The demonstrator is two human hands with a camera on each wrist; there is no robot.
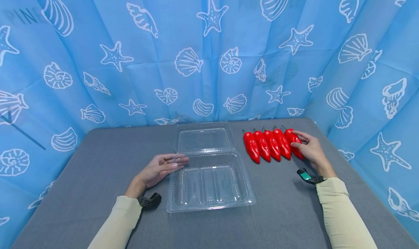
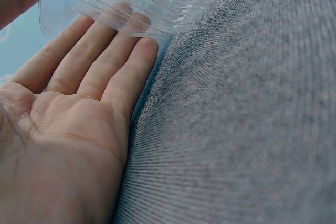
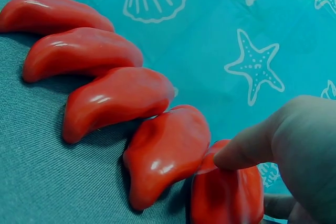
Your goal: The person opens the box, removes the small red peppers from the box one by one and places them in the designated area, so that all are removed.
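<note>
Several glossy red peppers (image 1: 263,145) lie side by side in a row on the table at the right. My right hand (image 1: 310,148) pinches the rightmost red pepper (image 3: 227,195), its thumb on the near side and its other fingers around the far side. A clear plastic clamshell container (image 1: 209,207) stands with its lid laid back, left of the peppers. Beside the container's left wall, my left hand (image 1: 163,168) has its fingers extended. In the left wrist view, the fingertips (image 2: 144,48) are at the clear plastic; whether they touch it I cannot tell.
A grey cloth (image 1: 108,176) covers the table. Behind and on both sides hangs a blue curtain (image 1: 144,60) with white shell and starfish prints. The flipped-back lid (image 1: 204,138) lies toward the curtain, behind the container's base.
</note>
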